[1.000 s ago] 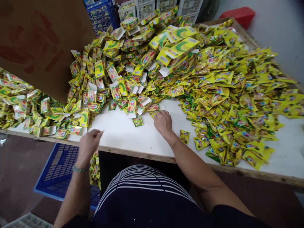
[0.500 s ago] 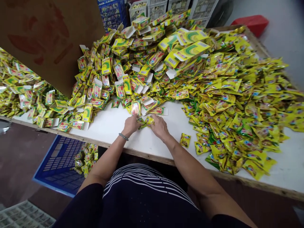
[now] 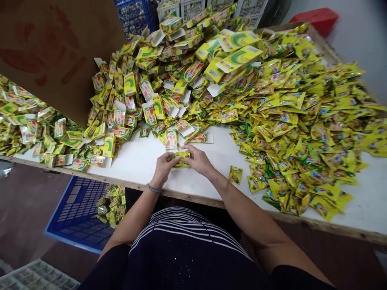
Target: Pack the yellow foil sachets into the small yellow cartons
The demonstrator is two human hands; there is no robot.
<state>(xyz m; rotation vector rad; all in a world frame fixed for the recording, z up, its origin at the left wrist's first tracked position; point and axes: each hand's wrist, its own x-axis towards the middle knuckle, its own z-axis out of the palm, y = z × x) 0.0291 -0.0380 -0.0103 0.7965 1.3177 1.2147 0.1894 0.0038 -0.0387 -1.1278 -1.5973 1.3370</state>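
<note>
Between my two hands is a small yellow sachet (image 3: 182,155), held just above the white tabletop (image 3: 139,159). My left hand (image 3: 164,166) pinches its left end, and my right hand (image 3: 198,160) grips the right end; fingers partly cover it. Just beyond the hands lies a small yellow-and-green carton (image 3: 171,139) with a red picture. Another carton (image 3: 202,138) with a white open flap rests to its right. A single yellow sachet (image 3: 235,175) lies flat to the right of my right forearm.
A large heap of yellow sachets (image 3: 302,133) covers the right side. Small cartons (image 3: 157,72) are piled at the back and left, beside a big brown cardboard box (image 3: 60,44). Below the table edge, a blue crate (image 3: 72,217) holds packets. White crates (image 3: 193,9) stand behind.
Both hands have drawn slightly together, and the sachet is now level between them. My left hand has left the carton's lower edge and moved a little toward me. The view has shifted slightly.
</note>
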